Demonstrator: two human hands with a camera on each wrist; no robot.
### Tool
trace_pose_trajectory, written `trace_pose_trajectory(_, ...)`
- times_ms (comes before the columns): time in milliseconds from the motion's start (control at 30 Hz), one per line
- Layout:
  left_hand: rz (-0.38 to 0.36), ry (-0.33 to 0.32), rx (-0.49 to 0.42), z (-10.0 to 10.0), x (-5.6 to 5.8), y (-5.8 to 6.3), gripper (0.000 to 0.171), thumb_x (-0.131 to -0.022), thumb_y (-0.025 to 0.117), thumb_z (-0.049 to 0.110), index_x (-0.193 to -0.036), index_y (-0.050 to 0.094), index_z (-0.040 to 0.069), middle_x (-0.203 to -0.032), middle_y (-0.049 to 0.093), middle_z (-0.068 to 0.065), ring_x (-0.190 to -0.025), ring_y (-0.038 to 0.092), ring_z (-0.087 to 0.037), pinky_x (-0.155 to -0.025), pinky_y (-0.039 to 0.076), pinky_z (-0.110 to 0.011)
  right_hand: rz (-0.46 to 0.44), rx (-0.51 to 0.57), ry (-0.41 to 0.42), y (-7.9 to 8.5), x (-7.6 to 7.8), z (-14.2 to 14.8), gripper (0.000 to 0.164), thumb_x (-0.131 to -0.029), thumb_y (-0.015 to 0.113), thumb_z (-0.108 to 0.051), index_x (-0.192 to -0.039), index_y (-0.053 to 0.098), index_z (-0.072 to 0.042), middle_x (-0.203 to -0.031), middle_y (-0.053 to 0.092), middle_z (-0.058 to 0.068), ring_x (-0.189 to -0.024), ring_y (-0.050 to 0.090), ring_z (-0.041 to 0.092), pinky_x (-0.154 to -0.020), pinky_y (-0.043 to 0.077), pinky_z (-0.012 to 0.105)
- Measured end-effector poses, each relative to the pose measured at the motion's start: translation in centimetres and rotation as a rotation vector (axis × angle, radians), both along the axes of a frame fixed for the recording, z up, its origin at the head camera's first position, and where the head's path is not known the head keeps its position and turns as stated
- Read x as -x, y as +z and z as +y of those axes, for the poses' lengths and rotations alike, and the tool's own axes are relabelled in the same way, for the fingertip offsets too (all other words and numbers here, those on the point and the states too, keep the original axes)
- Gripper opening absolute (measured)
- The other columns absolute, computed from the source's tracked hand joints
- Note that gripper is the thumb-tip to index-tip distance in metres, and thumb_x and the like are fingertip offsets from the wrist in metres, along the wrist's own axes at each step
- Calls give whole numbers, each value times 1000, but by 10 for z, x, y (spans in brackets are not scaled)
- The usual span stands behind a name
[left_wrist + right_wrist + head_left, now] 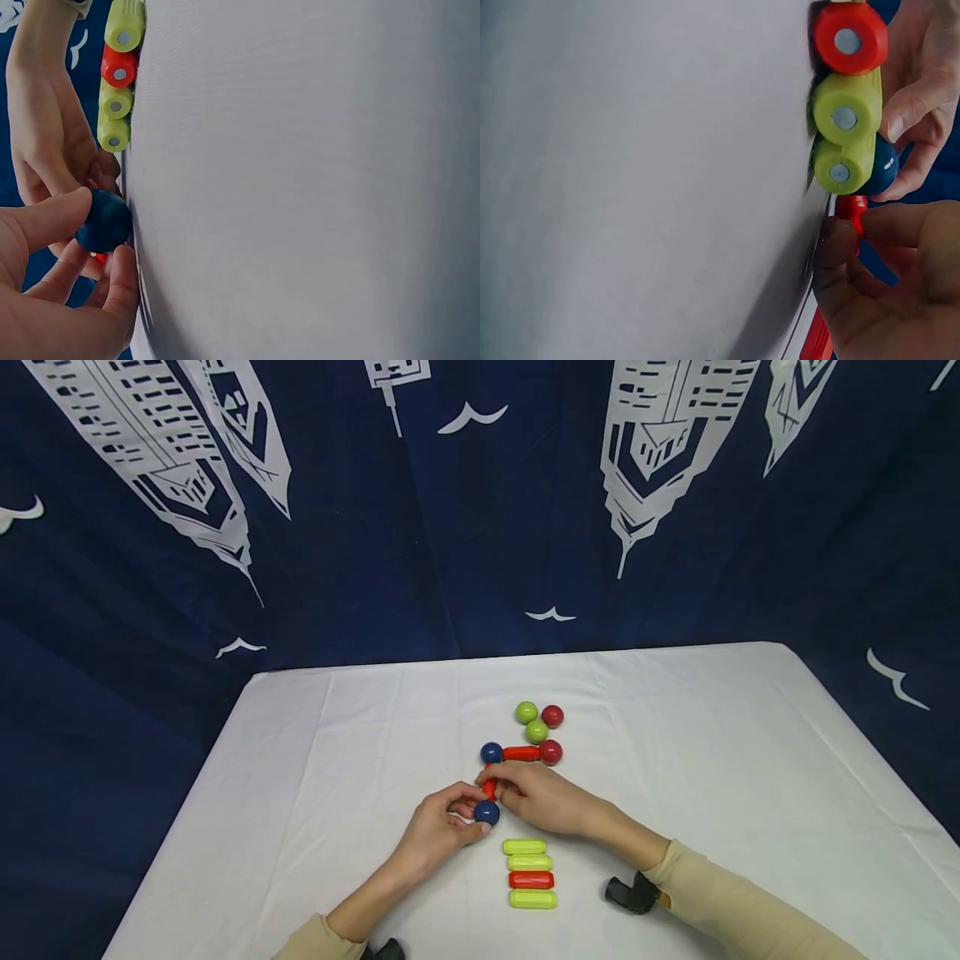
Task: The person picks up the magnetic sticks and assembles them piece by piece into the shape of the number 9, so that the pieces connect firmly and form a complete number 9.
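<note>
In the head view my left hand holds a blue ball between thumb and fingers. My right hand pinches a red rod whose near end meets that ball. At the rod's far end sits a second blue ball. From there another red rod runs right to a dark red ball. The left wrist view shows the thumb and fingertips round the blue ball, close over the white cloth. Thumb and forefinger grip the red rod in the right wrist view.
Nearer me, several loose rods lie in a stack of rows: yellow-green rods and one red rod. Beyond the joined pieces are two green balls and a dark red ball. A navy curtain hangs behind the white-covered table.
</note>
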State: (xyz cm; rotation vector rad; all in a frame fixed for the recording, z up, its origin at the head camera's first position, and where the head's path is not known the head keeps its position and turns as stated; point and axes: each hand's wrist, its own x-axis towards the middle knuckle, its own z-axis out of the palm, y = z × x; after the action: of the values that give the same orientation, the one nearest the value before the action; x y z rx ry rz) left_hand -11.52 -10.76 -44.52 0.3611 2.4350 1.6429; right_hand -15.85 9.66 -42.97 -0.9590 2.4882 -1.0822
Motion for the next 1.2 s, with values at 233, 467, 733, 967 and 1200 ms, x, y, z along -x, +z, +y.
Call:
trace_pose_trajectory(233,-4,24,-6,4,2,0,31,-79,78,1,-107,68,6,-98,64,-4,-86,56,-21,-71,48,-22,-3,41,-14,1,-1,4,32,-95,57,0,-119,63,-22,-87,60,-2,-76,56,12,-68,47,27)
trace_pose_trajectory(467,-37,58,-25,8,1,-1,31,-80,76,1,-110,69,8,-96,64,-4,-88,56,-21,-69,45,-22,-75,65,-48,3,-12,17,37,-95,56,-1,-126,61,-20,-112,64,-8,-95,58,10,-85,50,29)
trace_pose_trajectory(733,-69,95,-39,11,-1,0,32,-81,75,-1,-111,70,7,-94,63,-3,-88,54,-21,-67,43,-22,-152,30,-18,9,-31,37,22,-93,65,-10,-115,67,-16,-104,65,-8,-85,59,12,-77,50,26)
trace_pose_trajectory(967,-73,126,-44,14,-3,-1,31,-81,74,-2,-111,70,7,-95,61,-4,-89,52,-22,-67,42,-23,-177,-9,22,6,-39,45,22,-89,72,-14,-110,69,-21,-96,63,-12,-81,57,7,-73,49,25)
trace_pose_trajectory(1200,-90,138,-62,16,-5,-1,30,-82,74,-2,-111,69,6,-94,61,-4,-90,52,-22,-68,41,-23,-118,-34,1,4,-40,46,22,-89,69,-6,-107,71,-18,-93,63,-13,-79,56,6,-73,48,25)
